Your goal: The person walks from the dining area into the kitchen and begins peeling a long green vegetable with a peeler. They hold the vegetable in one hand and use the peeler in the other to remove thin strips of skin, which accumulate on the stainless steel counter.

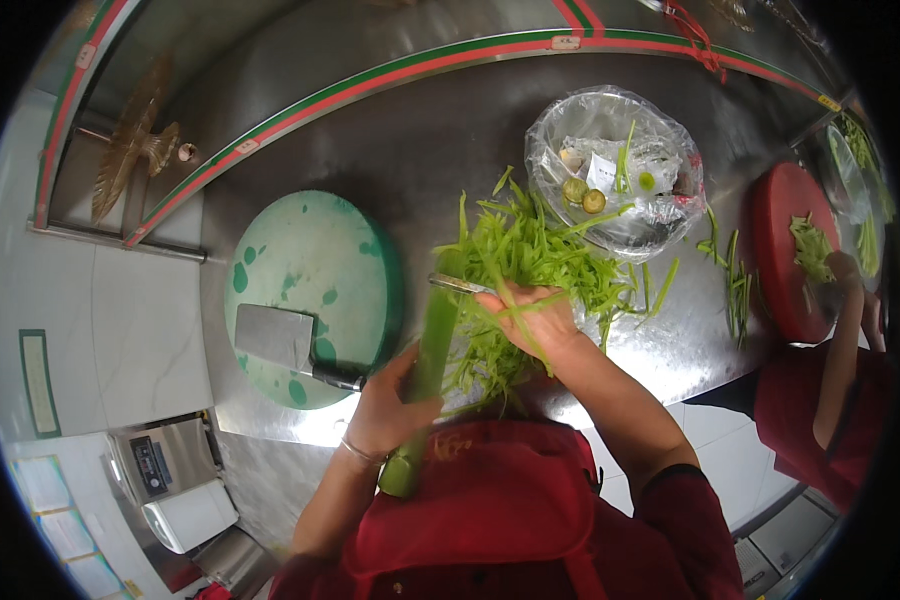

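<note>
A thick green celtuce stem (425,375) lies slantwise in my left hand (397,409), its cut butt end close to my red apron (480,502). My right hand (536,319) grips a metal peeler (461,283), whose head reaches across the upper part of the stem. Strips of peel hang over the fingers of that hand. Beneath and beyond it a loose heap of green peelings (532,244) covers the steel worktop (435,135). The upper end of the stem is blurred against the heap.
A cleaver (276,337) rests on a round green-stained chopping board (307,247) at left. Behind the peelings stands a plastic-lined bowl (615,172) with scraps. On the right, a co-worker's hand (844,266) is at cut greens on a red board (784,247). A striped shelf edge (420,61) spans the back.
</note>
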`<state>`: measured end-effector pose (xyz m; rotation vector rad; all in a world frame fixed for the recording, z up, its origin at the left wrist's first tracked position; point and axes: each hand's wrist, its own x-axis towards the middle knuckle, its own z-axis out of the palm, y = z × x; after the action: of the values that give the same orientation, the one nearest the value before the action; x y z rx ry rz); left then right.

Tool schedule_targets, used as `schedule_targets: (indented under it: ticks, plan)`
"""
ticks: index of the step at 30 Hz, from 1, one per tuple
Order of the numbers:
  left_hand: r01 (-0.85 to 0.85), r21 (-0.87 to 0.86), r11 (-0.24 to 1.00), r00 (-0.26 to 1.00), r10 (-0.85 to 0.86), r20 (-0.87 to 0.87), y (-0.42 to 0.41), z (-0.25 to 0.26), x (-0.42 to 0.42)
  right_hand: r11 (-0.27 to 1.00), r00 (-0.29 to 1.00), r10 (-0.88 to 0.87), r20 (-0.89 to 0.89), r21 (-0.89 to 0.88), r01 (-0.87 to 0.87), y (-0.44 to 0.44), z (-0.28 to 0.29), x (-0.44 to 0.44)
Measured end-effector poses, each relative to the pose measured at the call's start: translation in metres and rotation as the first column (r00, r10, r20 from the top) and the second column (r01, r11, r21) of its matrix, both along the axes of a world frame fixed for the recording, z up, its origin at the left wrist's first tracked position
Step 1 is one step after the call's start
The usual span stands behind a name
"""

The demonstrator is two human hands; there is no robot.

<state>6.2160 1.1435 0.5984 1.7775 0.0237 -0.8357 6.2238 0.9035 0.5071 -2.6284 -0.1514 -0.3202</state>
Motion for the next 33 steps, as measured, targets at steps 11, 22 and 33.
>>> schedule_targets:
  ticks: [11, 22, 33]
  plan:
    - [0.061, 0.001, 0.998, 0.998, -0.061, -0.002, 0.006, 0.001, -0.001, 0.985, 0.923, 0.17, -0.345, 0.057, -0.16, 0.031, 0.007, -0.03]
    - [0.012, -0.055, 0.998, 1.0, -0.011, 0.014, 0.012, 0.002, -0.002, 0.924, 0.982, -0.139, -0.127, 0.341, 0.174, -0.01, 0.023, -0.007]
    - [0.144, 0.101, 0.984, 0.986, -0.151, 0.066, 0.001, 0.024, -0.009, 0.989, 0.971, 0.019, -0.24, 0.146, 0.017, 0.011, 0.017, -0.014]
